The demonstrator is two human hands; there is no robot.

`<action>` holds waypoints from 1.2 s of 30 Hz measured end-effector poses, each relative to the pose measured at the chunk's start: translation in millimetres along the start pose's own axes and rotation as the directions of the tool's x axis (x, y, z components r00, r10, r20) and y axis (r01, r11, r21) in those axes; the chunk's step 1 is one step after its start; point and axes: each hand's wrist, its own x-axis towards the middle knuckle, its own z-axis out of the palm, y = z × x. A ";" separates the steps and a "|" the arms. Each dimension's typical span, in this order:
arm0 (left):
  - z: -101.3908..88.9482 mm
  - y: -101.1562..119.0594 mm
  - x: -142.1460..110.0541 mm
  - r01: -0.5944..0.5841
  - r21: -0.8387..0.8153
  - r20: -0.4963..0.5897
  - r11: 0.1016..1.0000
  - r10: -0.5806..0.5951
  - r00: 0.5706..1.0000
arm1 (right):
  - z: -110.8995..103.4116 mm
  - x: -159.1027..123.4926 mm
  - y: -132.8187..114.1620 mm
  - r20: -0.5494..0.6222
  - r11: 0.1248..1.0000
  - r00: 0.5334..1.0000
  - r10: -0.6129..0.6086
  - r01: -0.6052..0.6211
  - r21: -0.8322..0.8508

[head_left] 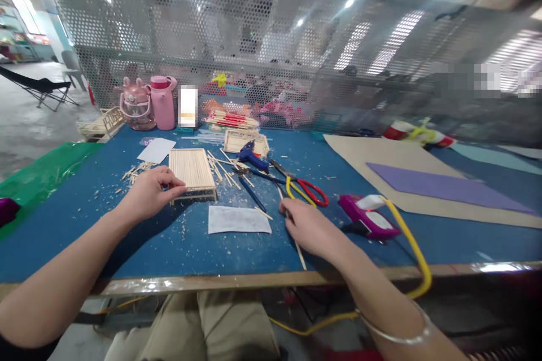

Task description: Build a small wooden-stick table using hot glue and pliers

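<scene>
My left hand (152,192) is closed, its thumb and fingertips pinched at the near left corner of a small bed-like model (192,169) built from thin wooden sticks. The model stands on short legs on the blue tabletop. My right hand (311,228) has its fingers curled around a long thin wooden stick (300,255), which slants toward the table's front edge. Between the hands lies a pale grey rectangular sheet (239,220). Behind it are blue-handled pliers (253,194), a blue glue gun (253,156) and scissors (317,193) with red and yellow handles.
Loose sticks (224,172) and scraps surround the model. A stick-built tray (232,142) sits behind the glue gun. A purple device (368,219) with a thick yellow cable stands right of my right hand. Pink bottles (163,104) line the back, before a perforated metal screen (190,28).
</scene>
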 end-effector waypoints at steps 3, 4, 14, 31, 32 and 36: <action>0.7 -1.0 -0.2 -0.001 -0.020 -0.002 1.000 0.001 1.000 | 11.0 3.5 -2.8 -0.072 0.997 0.996 -0.045 0.049 0.051; 0.8 -1.0 -0.2 0.000 -0.024 -0.005 1.000 0.000 1.000 | 11.5 9.6 -3.0 -0.093 0.996 0.994 -0.057 0.063 0.060; 1.7 3.9 -0.6 0.084 -0.033 -0.034 0.996 -0.085 0.996 | 0.7 72.9 -57.0 -0.275 0.905 0.915 -0.294 0.359 0.228; 17.2 33.6 23.7 0.168 0.102 0.039 0.981 -0.172 0.984 | 17.2 66.0 -65.2 -0.252 0.726 0.943 -0.217 0.329 0.604; 15.6 34.9 27.5 0.138 0.139 0.067 0.981 -0.148 0.987 | 17.0 66.9 -63.4 -0.267 0.727 0.938 -0.219 0.340 0.597; 10.2 31.6 34.5 0.053 0.140 0.163 0.989 -0.076 0.984 | 17.1 69.4 -60.1 -0.431 0.728 0.848 -0.308 0.501 0.467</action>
